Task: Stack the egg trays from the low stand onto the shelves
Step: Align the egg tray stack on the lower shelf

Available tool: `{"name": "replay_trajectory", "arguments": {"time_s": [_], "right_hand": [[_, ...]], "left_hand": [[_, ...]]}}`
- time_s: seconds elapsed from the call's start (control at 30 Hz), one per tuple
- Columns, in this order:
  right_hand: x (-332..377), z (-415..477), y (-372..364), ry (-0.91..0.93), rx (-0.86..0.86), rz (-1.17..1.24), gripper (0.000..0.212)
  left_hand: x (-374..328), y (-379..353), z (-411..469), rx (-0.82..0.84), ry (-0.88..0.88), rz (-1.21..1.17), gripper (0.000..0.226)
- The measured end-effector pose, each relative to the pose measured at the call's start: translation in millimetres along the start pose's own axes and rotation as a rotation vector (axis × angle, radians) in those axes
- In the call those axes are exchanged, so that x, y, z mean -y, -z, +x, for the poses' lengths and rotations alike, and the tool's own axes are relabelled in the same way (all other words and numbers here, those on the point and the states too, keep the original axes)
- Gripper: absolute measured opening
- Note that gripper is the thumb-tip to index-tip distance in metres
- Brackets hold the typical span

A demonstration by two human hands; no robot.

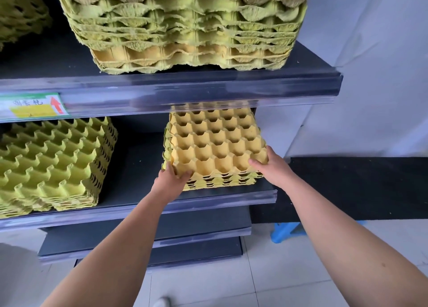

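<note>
Both hands, left hand [172, 176] and right hand [269, 165], grip the top yellow tray [215, 142], fingers wrapped over its near corners, seating it on the middle shelf [139, 205]. Several stacks are already shelved; the low stand is barely visible, so what remains is unclear.

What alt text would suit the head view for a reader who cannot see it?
Both hands, left and right, grip the front corners of a yellow tray atop a short stack on the middle shelf. Green stacks sit alongside and above.

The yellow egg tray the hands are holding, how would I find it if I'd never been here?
Find the dark shelves and go to the middle one. On its right end sits a short stack; the top tray is yours. It is orange-yellow, the neighbours are greener, and both hands grip its front corners.
</note>
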State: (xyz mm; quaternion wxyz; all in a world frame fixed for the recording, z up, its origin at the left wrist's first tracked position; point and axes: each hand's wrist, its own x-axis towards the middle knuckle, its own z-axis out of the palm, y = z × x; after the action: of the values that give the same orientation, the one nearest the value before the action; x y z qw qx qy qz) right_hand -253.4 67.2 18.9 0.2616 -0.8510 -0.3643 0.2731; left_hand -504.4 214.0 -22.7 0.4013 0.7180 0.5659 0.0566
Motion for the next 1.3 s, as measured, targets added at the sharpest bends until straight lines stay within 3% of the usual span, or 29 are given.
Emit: {"name": "replay_trajectory", "arguments": {"time_s": [0.13,0.4,0.6,0.77,0.93,1.1,1.3], "right_hand": [[-6,1,0,-0.051,0.047,-0.028,0.084],[-14,6,-3,-0.066,0.056,-0.032,0.066],[-22,12,-15,-0.146,0.034,0.097,0.069],[-22,13,-16,-0.074,-0.12,0.233,0.039],[-13,7,-10,-0.032,-0.186,0.347,0.032],[-7,-1,-12,0.037,-0.222,0.383,0.033],[2,0,-32,0.047,-0.163,0.32,0.048]], "left_hand": [[-5,-3,-6,0.064,-0.001,0.029,0.085],[-6,-11,1,0.038,0.008,0.066,0.088],[-4,-14,4,0.048,0.008,0.065,0.096],[-8,-9,3,0.012,-0.062,-0.039,0.067],[-6,-5,3,-0.088,-0.083,-0.264,0.072],[-8,0,-12,-0.193,-0.142,-0.52,0.077],[11,11,-14,-0.186,-0.099,-0.529,0.08]]}}
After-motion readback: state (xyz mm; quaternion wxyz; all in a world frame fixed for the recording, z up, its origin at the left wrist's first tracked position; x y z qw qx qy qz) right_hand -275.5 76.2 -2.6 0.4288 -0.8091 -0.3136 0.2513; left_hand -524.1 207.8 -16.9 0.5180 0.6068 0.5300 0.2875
